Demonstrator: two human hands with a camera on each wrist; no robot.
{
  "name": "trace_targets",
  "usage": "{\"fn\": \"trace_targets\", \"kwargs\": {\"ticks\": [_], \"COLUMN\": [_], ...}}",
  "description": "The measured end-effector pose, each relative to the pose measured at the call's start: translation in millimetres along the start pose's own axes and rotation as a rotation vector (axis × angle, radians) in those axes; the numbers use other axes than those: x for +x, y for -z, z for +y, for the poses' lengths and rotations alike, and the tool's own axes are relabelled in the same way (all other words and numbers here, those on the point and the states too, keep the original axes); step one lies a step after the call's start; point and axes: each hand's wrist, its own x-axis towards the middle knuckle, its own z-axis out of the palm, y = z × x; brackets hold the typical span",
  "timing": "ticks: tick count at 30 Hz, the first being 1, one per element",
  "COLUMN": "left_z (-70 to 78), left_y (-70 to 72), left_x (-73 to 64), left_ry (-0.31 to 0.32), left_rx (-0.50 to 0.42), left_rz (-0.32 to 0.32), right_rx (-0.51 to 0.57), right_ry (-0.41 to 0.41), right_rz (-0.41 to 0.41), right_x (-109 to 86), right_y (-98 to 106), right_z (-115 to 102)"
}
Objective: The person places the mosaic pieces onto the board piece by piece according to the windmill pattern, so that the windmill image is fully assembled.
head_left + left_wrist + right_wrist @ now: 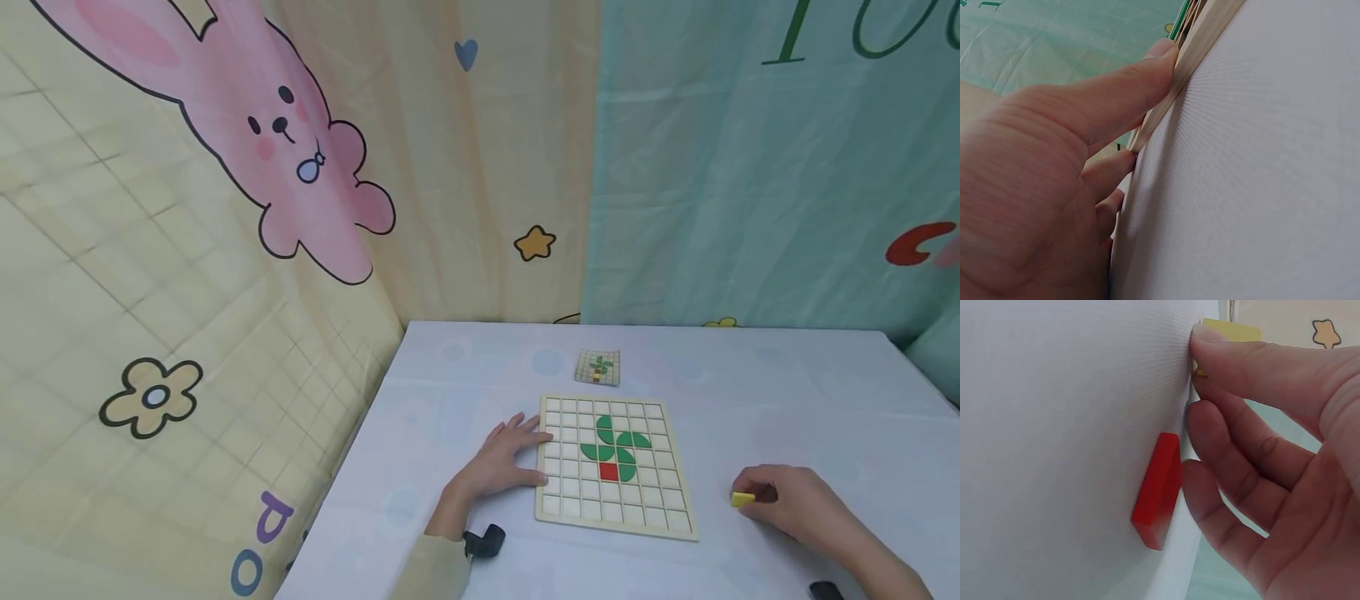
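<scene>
A square wooden grid board (566, 506) lies on the table, bearing green rounded tiles (626, 467) in a pinwheel shape and one red square tile (608, 472). My left hand (504, 458) rests at the board's left side, thumb and fingers spread, with the tips at its edge. In the left wrist view the thumb (1129, 87) presses against the wooden rim (1160, 106). To the right of the board, my right hand (795, 504) pinches a yellow tile (742, 499) between thumb and fingertips. Below those fingers, a red tile (1157, 490) shows in the right wrist view; the hand hides it from the head view.
A small pattern card (597, 367) with a similar green, red and yellow design lies behind the board. The white table (450, 375) meets printed curtains (487, 167) at its back and left. A black wrist device (486, 542) sits on the left wrist.
</scene>
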Motion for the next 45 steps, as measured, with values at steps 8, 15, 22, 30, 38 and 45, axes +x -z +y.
{"fn": "trace_targets", "kwargs": {"ticks": [8,15,22,30,38,45], "left_z": [2.1,2.5,4.2,4.3,0.8,2.3], "left_y": [1.1,1.3,1.6,1.9,-1.4,0.2], "left_x": [-0.9,-1.7,-1.8,-1.5,-0.8,-0.1], "left_ry": [-0.002,-0.002,0.0,0.007,0.02,0.03], "left_rx": [0.004,0.005,0.0,0.002,0.0,-0.006], "left_rz": [-0.001,-0.002,-0.001,-0.001,0.01,0.002], "right_rx": [-0.026,-0.02,-0.014,-0.004,0.003,0.032], "right_ry": [0.016,-0.001,0.009,0.087,0.135,0.157], "right_rz": [-0.004,0.005,0.028,0.082,0.086,0.091], "right_x": [2.3,4.6,7.2,9.3,17.9,21.6], "right_y": [1,1,3,0,-4,-5], "right_z": [0,-5,-15,-24,-38,-52]}}
